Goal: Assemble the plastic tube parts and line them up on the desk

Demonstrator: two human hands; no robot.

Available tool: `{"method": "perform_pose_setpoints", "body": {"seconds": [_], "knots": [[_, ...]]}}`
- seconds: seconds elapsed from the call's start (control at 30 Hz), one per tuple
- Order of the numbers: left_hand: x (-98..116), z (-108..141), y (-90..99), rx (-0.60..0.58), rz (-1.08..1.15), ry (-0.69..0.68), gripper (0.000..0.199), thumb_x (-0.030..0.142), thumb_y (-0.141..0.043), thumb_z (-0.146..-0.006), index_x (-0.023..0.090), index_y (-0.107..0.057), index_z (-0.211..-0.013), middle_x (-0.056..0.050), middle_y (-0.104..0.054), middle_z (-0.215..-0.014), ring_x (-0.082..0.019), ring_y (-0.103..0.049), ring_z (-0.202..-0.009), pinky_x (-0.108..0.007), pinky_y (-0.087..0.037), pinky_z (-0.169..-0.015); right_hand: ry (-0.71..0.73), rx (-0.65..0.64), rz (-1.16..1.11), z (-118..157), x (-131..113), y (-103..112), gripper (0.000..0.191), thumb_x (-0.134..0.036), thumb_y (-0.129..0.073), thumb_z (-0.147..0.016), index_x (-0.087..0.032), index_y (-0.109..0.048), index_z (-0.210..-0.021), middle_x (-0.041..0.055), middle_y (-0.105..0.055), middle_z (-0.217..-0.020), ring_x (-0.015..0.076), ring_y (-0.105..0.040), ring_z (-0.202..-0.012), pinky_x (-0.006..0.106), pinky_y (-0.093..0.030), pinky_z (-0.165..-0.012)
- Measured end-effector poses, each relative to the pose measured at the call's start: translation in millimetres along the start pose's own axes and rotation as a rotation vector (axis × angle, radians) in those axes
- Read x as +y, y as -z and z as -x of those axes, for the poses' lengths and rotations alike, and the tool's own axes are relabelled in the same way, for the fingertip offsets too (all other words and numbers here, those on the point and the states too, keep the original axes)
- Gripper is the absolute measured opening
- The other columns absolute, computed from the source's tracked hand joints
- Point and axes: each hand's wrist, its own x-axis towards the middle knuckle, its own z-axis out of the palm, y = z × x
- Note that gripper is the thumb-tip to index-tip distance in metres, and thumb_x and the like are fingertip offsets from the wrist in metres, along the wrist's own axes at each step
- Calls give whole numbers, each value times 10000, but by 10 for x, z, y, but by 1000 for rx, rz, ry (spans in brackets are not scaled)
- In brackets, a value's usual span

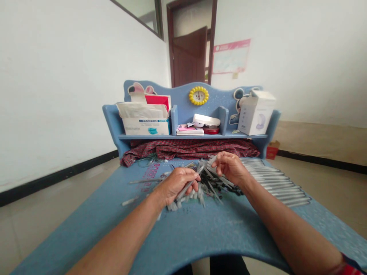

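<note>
My left hand (182,183) is closed around a clear pen barrel (201,169), which slants up to the right out of the fist. Just right of it, my right hand (229,167) is pinched above the pile. A pale translucent bit shows by its fingertips, too small and blurred to name. Between and beneath both hands lies a heap of loose pen parts (210,183), with clear tubes and black pieces. Whitish caps or short pieces (173,206) lie at its near edge. Beyond my right wrist, a row of pens (279,185) lies side by side.
A blue desk (197,233) carries a back shelf (183,136). On the shelf stand a mask box (147,126), a white carton (256,114), booklets (189,131) and a red tin (211,130). Checked cloth (186,148) is bunched beneath. One loose tube (129,201) lies left.
</note>
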Motion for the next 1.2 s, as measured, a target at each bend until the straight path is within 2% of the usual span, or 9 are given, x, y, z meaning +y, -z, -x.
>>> {"method": "perform_pose_setpoints", "body": {"seconds": [0.2,0.33,0.67,0.97,1.2], "knots": [[34,38,-27,-53,-5,8,235,334,-580,-736,101,-606,-748,-41,-626,-542,-51,-430,-350,-158,-262,-368,-50,-38,-69,24,62,-94,127,-204,-633,-661,-176,-517,-704,44,-700,-615,128,-563,-338,191,-411,-302],[39,41,-30,-58,-6,-4,243,341,-586,-732,99,-610,-734,-47,-629,-541,-55,-437,-361,-162,-273,-381,-80,-88,-62,30,93,-104,114,-209,-618,-677,-173,-516,-713,50,-705,-636,131,-568,-344,196,-418,-310],[64,52,-40,-52,-11,-13,256,357,-594,-719,102,-612,-732,-40,-621,-528,-52,-428,-358,-163,-271,-383,-114,-109,-37,58,95,-143,145,-217,-624,-662,-169,-501,-723,46,-706,-640,126,-564,-341,200,-433,-318],[71,71,-58,-102,-61,9,262,362,-558,-753,108,-600,-699,-40,-615,-516,-55,-427,-360,-163,-264,-393,-165,-189,197,117,-21,-149,199,-254,-634,-665,-165,-483,-759,31,-688,-598,126,-566,-335,190,-420,-329],[49,75,-62,-159,-116,9,258,349,-510,-793,120,-582,-697,-36,-625,-539,-57,-441,-378,-164,-295,-403,-174,-280,343,113,-33,-58,281,-383,-669,-689,-137,-537,-723,19,-672,-577,106,-563,-346,175,-402,-336]]}}
